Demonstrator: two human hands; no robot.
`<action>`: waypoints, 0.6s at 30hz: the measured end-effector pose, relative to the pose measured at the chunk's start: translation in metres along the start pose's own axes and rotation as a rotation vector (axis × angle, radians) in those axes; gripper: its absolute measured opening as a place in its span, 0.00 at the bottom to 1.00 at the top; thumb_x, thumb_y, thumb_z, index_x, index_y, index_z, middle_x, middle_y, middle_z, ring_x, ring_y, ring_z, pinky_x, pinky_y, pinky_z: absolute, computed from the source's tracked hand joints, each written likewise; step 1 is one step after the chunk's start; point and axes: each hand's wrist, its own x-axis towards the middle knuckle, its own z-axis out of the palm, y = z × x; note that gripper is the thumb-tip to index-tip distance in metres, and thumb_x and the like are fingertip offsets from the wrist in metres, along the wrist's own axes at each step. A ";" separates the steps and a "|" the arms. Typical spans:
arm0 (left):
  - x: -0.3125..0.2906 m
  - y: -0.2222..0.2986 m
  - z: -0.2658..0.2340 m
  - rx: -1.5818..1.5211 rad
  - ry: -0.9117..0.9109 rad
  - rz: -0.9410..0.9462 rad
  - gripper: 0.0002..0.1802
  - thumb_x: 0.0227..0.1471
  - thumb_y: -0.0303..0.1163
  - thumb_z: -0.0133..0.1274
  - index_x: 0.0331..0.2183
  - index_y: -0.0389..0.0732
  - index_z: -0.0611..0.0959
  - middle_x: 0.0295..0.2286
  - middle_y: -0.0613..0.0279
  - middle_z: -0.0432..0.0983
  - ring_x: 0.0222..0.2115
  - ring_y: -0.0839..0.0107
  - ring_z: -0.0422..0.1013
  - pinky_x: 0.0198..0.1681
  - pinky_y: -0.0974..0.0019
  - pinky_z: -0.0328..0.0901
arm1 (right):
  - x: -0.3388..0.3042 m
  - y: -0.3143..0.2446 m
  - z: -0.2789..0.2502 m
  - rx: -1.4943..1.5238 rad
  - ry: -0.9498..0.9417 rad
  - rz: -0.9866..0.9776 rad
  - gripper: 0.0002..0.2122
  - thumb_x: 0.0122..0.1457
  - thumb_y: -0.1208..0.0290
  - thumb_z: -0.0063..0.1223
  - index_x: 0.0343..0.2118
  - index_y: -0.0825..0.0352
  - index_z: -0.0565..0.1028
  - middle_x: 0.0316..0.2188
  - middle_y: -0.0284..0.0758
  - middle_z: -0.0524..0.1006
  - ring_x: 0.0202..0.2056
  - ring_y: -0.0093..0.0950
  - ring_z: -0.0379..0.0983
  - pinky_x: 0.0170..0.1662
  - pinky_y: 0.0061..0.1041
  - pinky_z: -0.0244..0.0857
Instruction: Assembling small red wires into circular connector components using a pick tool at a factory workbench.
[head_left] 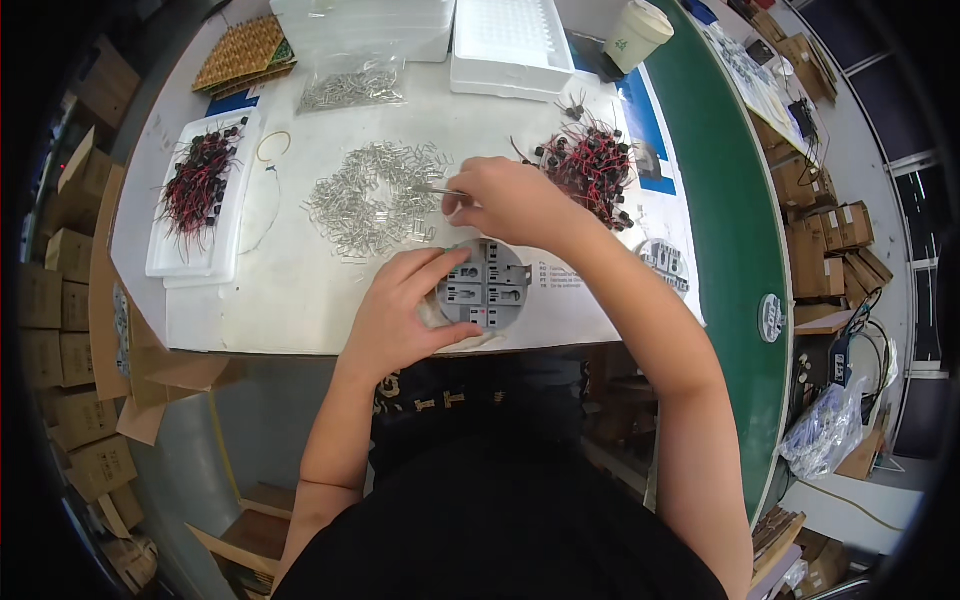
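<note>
My left hand grips a round grey plastic base at the table's front edge, thumb on its near side and fingers on its far left rim. Raised square cells and slots cover the base's face. My right hand pinches metal tweezers, held just beyond the base. The tweezer tips reach over a loose heap of small shiny metal clips; whether a clip is between them I cannot tell. Right of my right hand lies a pile of small black round parts with red and black wires.
At left, a white tray holds more wired black parts. Behind the heap lie a clear bag of clips, white foam boxes and brown boards. A lidded cup stands far right. Other grey bases lie to the right.
</note>
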 end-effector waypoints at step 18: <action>0.006 0.005 0.017 0.004 0.059 -0.033 0.42 0.36 0.42 0.78 0.55 0.43 0.82 0.49 0.54 0.77 0.50 0.54 0.74 0.54 0.55 0.71 | -0.060 -0.007 -0.005 0.203 0.285 0.442 0.08 0.59 0.70 0.65 0.36 0.69 0.83 0.29 0.40 0.84 0.31 0.32 0.80 0.38 0.30 0.73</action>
